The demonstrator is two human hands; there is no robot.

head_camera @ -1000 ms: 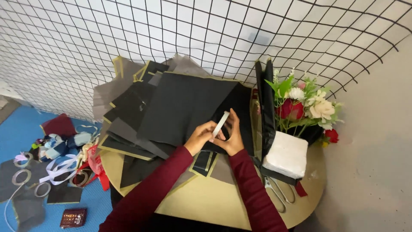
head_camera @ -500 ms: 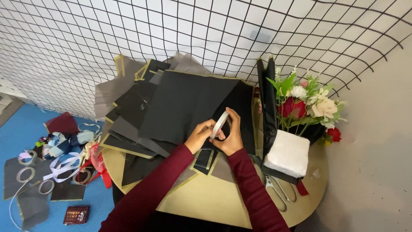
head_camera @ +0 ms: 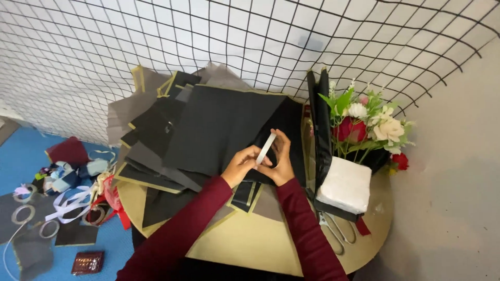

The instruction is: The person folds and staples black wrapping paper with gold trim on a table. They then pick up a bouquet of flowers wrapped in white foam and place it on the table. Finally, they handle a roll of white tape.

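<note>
Both of my hands meet over a pile of dark sheets on a round tan table. Between them they hold a thin white roll of tape seen nearly edge-on, tilted up to the right. My left hand grips its lower end with curled fingers. My right hand pinches its upper part from the right. Both sleeves are dark red. A small dark piece with tan edges lies on the table just under my wrists.
A bunch of artificial flowers stands at the table's right, with a white block and scissors in front. A black wire grid backs the table. Tape rolls, ribbons and scraps litter the blue floor at left.
My hands and the tape roll have stayed in almost the same place. The view has shifted only slightly.
</note>
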